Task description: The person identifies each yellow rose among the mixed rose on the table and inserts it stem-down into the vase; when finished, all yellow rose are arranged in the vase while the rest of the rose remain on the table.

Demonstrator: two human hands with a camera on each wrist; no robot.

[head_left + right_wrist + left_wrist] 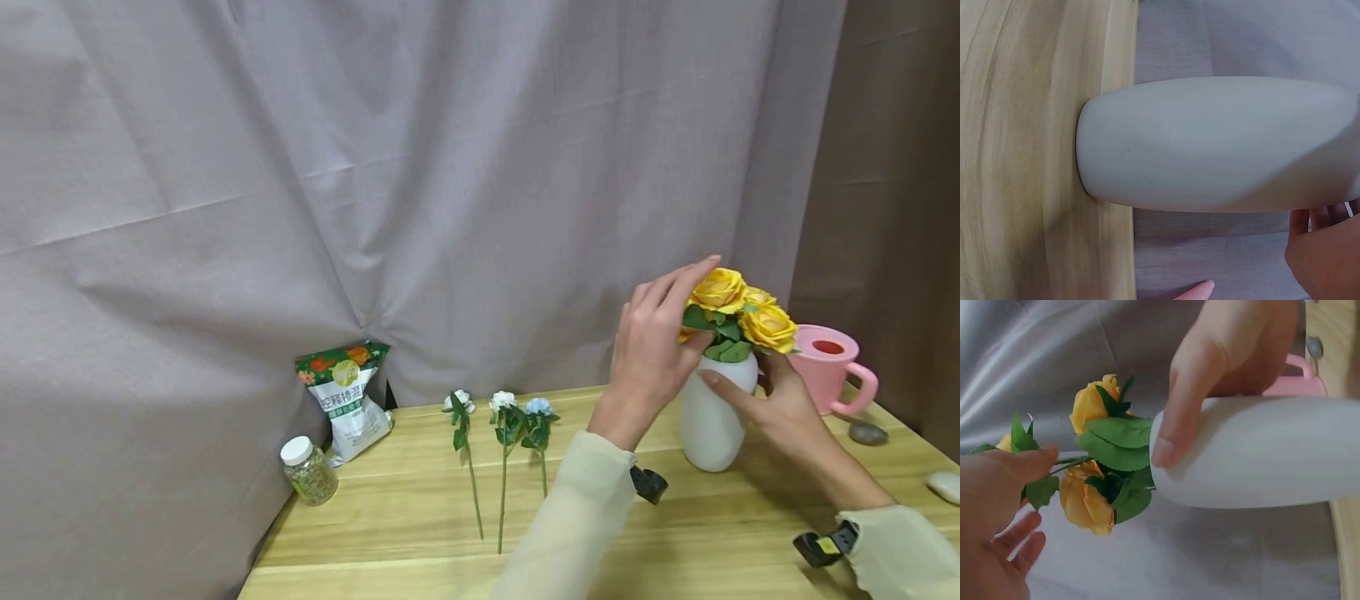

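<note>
A white vase (711,417) stands on the table with several yellow roses (768,326) and their green leaves at its mouth. My right hand (795,408) grips the vase near the top, thumb (1169,440) on one side and fingers partly hidden behind it. Beside the blooms, my left hand (652,337) holds one yellow rose (1004,442) by its upper stem and leaves, its thumb lying along them. That rose sits farther out from the vase mouth than its neighbours. Part of its bloom is hidden behind the left hand.
Three loose flowers lie left of the vase: a white rose (461,402), another white rose (502,401) and a blue one (538,406). Farther left are a lidded jar (311,475) and a printed bag (352,404). A pink watering can (821,375) and stones (867,432) stand right.
</note>
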